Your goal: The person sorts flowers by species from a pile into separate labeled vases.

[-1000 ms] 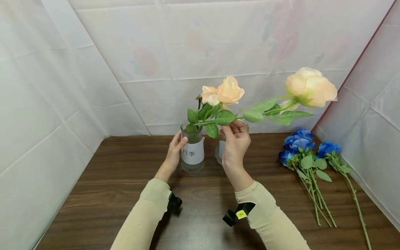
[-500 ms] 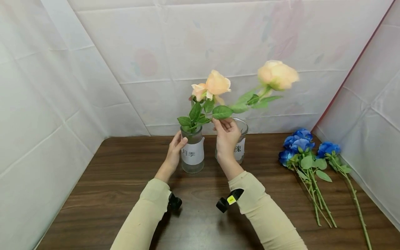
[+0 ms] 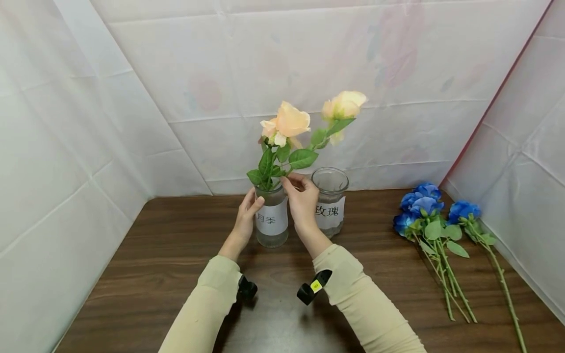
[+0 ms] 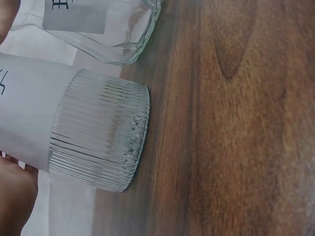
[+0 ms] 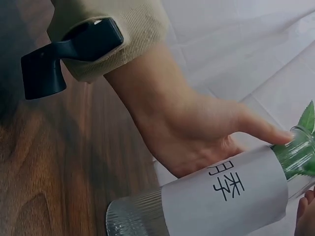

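My left hand (image 3: pixel 246 212) grips the side of a ribbed glass vase (image 3: pixel 271 223) with a white paper label, which stands on the wooden table (image 3: pixel 176 255). In the right wrist view the left hand (image 5: pixel 197 132) wraps that vase (image 5: pixel 216 201). A peach rose (image 3: pixel 289 120) stands in it. My right hand (image 3: pixel 302 195) pinches the stem of a second peach rose (image 3: pixel 345 104) just above the vase's mouth; its stem leans right. The vase's ribbed base (image 4: pixel 103 142) fills the left wrist view.
An empty labelled glass vase (image 3: pixel 330 201) stands just right of my right hand. Several blue roses (image 3: pixel 423 206) lie on the table at the right, one more blue rose (image 3: pixel 463 210) beside them. White cloth walls (image 3: pixel 88 122) close in the back and both sides.
My right hand has moved left from the right vase to the left vase's mouth, swinging the held peach rose from nearly level to steeply upright. The left hand has stayed on the vase.
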Action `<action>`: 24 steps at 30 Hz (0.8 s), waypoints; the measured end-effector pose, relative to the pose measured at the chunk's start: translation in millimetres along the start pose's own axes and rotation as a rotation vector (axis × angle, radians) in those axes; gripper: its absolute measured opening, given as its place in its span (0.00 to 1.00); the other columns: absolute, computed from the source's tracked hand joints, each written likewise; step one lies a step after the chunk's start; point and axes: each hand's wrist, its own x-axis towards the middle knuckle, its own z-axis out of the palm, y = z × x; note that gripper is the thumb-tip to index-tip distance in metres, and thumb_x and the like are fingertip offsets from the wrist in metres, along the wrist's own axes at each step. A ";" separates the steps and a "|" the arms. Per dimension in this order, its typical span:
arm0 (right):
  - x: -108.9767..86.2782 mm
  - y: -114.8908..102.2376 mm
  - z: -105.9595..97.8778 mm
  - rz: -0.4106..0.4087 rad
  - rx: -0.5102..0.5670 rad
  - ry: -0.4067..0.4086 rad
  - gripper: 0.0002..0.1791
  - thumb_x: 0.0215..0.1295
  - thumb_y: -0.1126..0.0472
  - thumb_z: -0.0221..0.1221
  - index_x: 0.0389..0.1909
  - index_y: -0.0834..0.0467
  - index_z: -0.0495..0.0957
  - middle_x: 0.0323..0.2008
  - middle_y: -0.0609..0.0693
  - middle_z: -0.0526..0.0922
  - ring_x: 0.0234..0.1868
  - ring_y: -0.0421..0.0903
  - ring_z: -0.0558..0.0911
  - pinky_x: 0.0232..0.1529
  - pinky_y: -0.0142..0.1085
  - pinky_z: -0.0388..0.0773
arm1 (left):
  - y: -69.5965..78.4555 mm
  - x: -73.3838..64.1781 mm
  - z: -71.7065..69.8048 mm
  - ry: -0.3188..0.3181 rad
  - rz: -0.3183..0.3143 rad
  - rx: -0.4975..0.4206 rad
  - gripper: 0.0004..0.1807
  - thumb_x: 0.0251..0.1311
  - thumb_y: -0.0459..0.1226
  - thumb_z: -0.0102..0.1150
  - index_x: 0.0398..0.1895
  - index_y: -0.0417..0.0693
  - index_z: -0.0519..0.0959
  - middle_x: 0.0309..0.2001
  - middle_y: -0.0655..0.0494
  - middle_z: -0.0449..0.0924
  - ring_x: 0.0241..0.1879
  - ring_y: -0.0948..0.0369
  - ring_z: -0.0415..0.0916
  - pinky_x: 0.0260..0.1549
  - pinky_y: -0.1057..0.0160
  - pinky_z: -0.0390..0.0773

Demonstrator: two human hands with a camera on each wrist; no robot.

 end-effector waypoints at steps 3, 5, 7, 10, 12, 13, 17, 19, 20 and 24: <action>-1.6 -0.7 -2.2 -0.013 -0.009 -0.010 0.10 0.65 0.62 0.65 0.41 0.66 0.83 0.34 0.50 0.82 0.33 0.40 0.80 0.33 0.32 0.77 | -13.6 4.7 -2.7 0.018 0.004 -0.014 0.35 0.70 0.43 0.45 0.77 0.42 0.54 0.74 0.42 0.56 0.73 0.50 0.53 0.70 0.48 0.51; -1.6 -1.4 -3.6 -0.017 -0.009 -0.007 0.11 0.68 0.60 0.63 0.40 0.66 0.83 0.34 0.52 0.83 0.35 0.42 0.80 0.37 0.34 0.77 | -18.8 6.9 -3.4 0.029 0.010 -0.012 0.35 0.70 0.45 0.46 0.77 0.42 0.55 0.75 0.43 0.56 0.73 0.50 0.52 0.70 0.48 0.51; -1.1 -2.2 -4.8 -0.017 -0.011 0.004 0.13 0.70 0.57 0.61 0.40 0.66 0.83 0.35 0.53 0.84 0.37 0.45 0.81 0.39 0.37 0.76 | -20.4 7.6 -3.2 0.032 0.016 -0.006 0.35 0.70 0.46 0.47 0.77 0.43 0.56 0.74 0.44 0.57 0.73 0.51 0.52 0.70 0.48 0.51; 0.4 -4.6 -5.2 -0.025 0.001 0.023 0.15 0.72 0.56 0.60 0.40 0.65 0.84 0.36 0.55 0.85 0.39 0.48 0.82 0.41 0.38 0.76 | -21.6 7.8 -2.6 0.034 0.029 0.000 0.36 0.69 0.47 0.47 0.76 0.42 0.56 0.74 0.44 0.57 0.73 0.52 0.52 0.71 0.49 0.50; 1.0 -6.5 -4.4 -0.027 0.005 0.029 0.14 0.71 0.56 0.61 0.42 0.65 0.84 0.36 0.55 0.85 0.40 0.48 0.82 0.41 0.37 0.77 | -22.8 7.6 -2.7 0.035 0.031 0.000 0.36 0.69 0.47 0.47 0.76 0.43 0.57 0.74 0.45 0.57 0.74 0.52 0.52 0.71 0.49 0.50; 1.6 -7.0 -3.6 -0.026 0.005 0.029 0.14 0.70 0.57 0.61 0.42 0.65 0.84 0.37 0.55 0.85 0.39 0.47 0.82 0.41 0.37 0.77 | -23.1 7.3 -2.7 0.036 0.029 0.000 0.36 0.69 0.48 0.48 0.77 0.43 0.56 0.75 0.45 0.56 0.74 0.52 0.51 0.71 0.49 0.50; 0.8 -4.1 -0.4 0.005 -0.057 0.015 0.11 0.68 0.61 0.62 0.43 0.65 0.85 0.36 0.52 0.85 0.35 0.41 0.80 0.36 0.34 0.77 | -24.7 7.9 -3.2 0.041 0.022 0.002 0.37 0.69 0.49 0.47 0.77 0.45 0.56 0.75 0.46 0.55 0.74 0.52 0.50 0.71 0.47 0.49; -0.3 -0.9 0.8 0.022 -0.086 0.007 0.11 0.68 0.62 0.61 0.43 0.66 0.86 0.36 0.53 0.84 0.34 0.40 0.78 0.34 0.32 0.76 | -24.8 7.8 -3.2 0.038 0.023 0.001 0.37 0.69 0.48 0.47 0.77 0.45 0.55 0.75 0.46 0.55 0.74 0.51 0.51 0.70 0.46 0.50; -1.5 0.0 1.1 0.032 -0.090 0.006 0.11 0.68 0.63 0.61 0.44 0.66 0.85 0.36 0.54 0.84 0.34 0.40 0.78 0.34 0.31 0.75 | -24.6 7.8 -3.0 0.039 0.022 0.003 0.37 0.68 0.48 0.47 0.77 0.45 0.55 0.75 0.46 0.56 0.73 0.51 0.52 0.70 0.47 0.51; -4.5 0.9 2.7 0.075 -0.030 0.019 0.12 0.68 0.63 0.61 0.48 0.65 0.84 0.41 0.56 0.84 0.38 0.42 0.79 0.39 0.33 0.76 | -24.5 7.8 -2.4 0.043 0.025 -0.001 0.36 0.68 0.47 0.47 0.77 0.44 0.56 0.74 0.45 0.57 0.72 0.51 0.54 0.70 0.48 0.53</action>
